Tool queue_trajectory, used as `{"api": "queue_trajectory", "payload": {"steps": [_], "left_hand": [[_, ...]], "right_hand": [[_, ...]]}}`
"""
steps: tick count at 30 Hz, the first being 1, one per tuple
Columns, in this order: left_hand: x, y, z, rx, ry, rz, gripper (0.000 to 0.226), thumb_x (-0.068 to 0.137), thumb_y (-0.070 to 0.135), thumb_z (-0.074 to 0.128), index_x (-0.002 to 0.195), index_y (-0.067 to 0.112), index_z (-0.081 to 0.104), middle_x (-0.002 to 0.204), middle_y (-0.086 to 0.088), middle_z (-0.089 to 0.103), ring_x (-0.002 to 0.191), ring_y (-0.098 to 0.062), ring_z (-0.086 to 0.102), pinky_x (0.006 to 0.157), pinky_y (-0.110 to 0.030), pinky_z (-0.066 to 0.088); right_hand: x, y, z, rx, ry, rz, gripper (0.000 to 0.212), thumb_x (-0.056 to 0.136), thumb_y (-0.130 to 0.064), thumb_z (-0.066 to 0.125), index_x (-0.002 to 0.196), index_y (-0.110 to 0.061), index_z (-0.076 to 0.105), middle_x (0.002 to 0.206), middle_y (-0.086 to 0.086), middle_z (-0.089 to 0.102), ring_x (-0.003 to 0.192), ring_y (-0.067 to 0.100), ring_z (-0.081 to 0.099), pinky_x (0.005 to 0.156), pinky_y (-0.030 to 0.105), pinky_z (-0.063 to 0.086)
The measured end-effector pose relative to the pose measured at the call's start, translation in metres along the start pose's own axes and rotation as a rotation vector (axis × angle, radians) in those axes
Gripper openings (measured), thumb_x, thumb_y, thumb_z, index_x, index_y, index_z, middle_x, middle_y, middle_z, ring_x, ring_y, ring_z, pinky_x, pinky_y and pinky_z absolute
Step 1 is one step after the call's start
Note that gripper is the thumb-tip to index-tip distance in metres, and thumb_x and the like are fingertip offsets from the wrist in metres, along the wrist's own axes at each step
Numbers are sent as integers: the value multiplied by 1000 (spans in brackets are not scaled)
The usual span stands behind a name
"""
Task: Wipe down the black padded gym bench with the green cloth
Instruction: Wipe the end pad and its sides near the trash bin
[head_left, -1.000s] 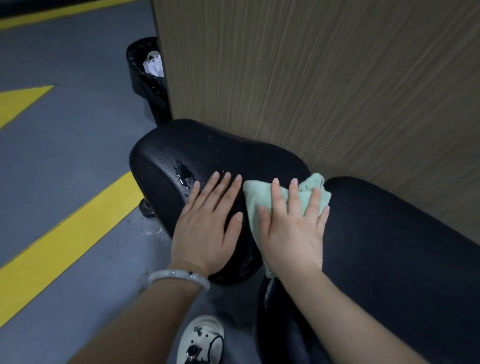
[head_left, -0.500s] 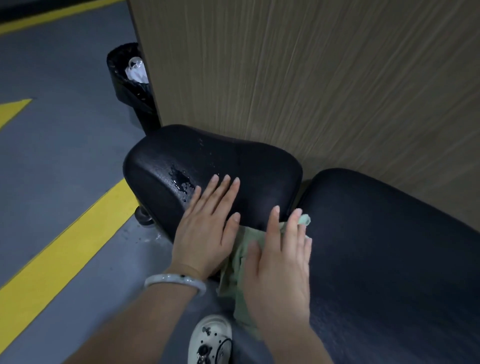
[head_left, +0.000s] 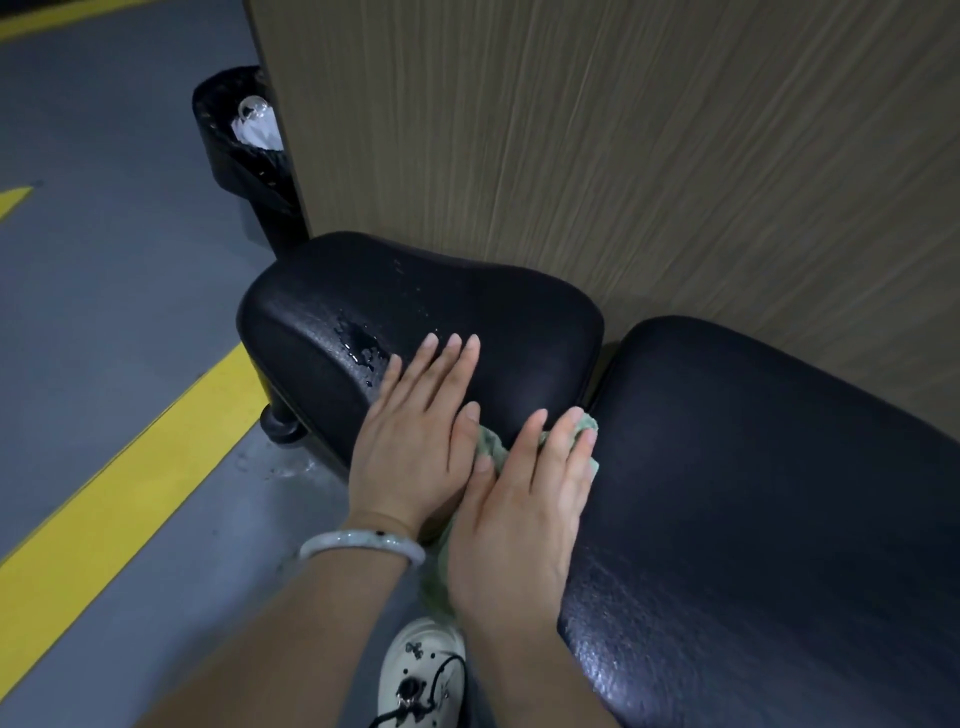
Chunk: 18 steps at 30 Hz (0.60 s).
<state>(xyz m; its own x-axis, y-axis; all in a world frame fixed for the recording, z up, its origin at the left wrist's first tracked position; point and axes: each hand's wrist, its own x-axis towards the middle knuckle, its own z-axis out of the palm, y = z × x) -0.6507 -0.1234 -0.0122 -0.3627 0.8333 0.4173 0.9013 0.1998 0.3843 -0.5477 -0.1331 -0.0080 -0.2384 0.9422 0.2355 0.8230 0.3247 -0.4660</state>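
Grey floor (head_left: 104, 322) fills the frame's left; mid-wipe, right hand (head_left: 519, 519) presses green cloth (head_left: 491, 449) flat-fingered at centre, between bench (head_left: 779, 467) pads; left hand (head_left: 415, 441) rests flat; next, the wet patch (head_left: 358, 343) upper left.

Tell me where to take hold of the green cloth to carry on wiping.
Probably the bunched upper edge of the green cloth, showing between the left hand and the flat right hand. Come from above: the cloth lies pressed against the seat pad, draping into the gap.
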Motion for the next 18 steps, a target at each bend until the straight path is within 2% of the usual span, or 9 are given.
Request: {"api": "queue_trajectory", "payload": {"steps": [2, 4, 6, 9, 11, 13, 15, 16, 18], "left_hand": [[1, 0, 1, 9, 8, 0, 53, 94, 24, 31, 143, 6, 43, 142, -11, 52, 136, -26, 42, 114, -38, 17], [0, 0, 0, 12, 12, -10, 52, 95, 23, 31, 144, 6, 42, 143, -9, 51, 137, -24, 40, 115, -36, 16], [-1, 0, -1, -4, 8, -19, 52, 97, 24, 31, 145, 8, 40, 146, -7, 48, 140, -22, 37, 117, -35, 14], [-2, 0, -2, -6, 8, -10, 51, 98, 25, 29, 146, 10, 40, 147, -7, 47, 141, -21, 34, 118, -36, 14], [-1, 0, 0, 6, 19, -14, 50, 98, 24, 31, 145, 10, 42, 145, -7, 49, 140, -23, 37, 117, -38, 15], [0, 1, 1, 21, 21, -17, 51, 96, 23, 32, 144, 10, 43, 143, -8, 51, 138, -23, 40, 117, -38, 15], [1, 1, 2, 27, 9, -18, 52, 95, 23, 32, 144, 10, 43, 142, -8, 52, 138, -23, 40, 117, -38, 14], [1, 1, 1, 25, 7, -19, 53, 94, 23, 32, 144, 10, 43, 143, -8, 52, 138, -23, 40, 117, -37, 14], [1, 1, 0, 23, 17, -12, 52, 94, 23, 32, 144, 10, 44, 142, -8, 52, 137, -23, 40, 117, -37, 14]], "right_hand": [[11, -3, -2, 33, -20, 20, 63, 97, -37, 22, 147, 0, 33, 159, 18, 20, 147, 33, 9, 119, 43, 6], [28, -3, -4, 99, -107, 40, 68, 96, -44, 11, 153, -10, 19, 163, 9, 5, 149, 24, -6, 119, 35, -7], [47, 1, -6, 164, -158, 64, 61, 101, -44, 12, 155, -16, 10, 163, 4, -3, 149, 19, -12, 118, 31, -10], [69, 1, -8, 271, -179, 132, 58, 104, -41, 19, 155, -19, 7, 163, 1, -7, 148, 17, -15, 119, 32, -8], [63, 0, -10, 298, -157, 135, 61, 102, -45, 18, 155, -17, 6, 162, 3, -11, 147, 18, -18, 120, 34, -7], [40, 0, -15, 347, -140, 104, 73, 94, -53, 13, 155, -15, 1, 161, 2, -18, 146, 15, -24, 121, 33, -7], [11, -1, -27, 406, -200, 85, 79, 84, -61, 6, 151, -22, -12, 153, -10, -32, 142, 5, -29, 119, 26, -7], [-2, -1, -34, 411, -252, 85, 77, 80, -63, 4, 145, -29, -19, 147, -18, -38, 141, 1, -29, 119, 23, -3], [-17, 4, -51, 328, -367, 77, 71, 76, -63, 4, 135, -38, -27, 139, -26, -44, 144, 1, -19, 119, 24, 13]]}}
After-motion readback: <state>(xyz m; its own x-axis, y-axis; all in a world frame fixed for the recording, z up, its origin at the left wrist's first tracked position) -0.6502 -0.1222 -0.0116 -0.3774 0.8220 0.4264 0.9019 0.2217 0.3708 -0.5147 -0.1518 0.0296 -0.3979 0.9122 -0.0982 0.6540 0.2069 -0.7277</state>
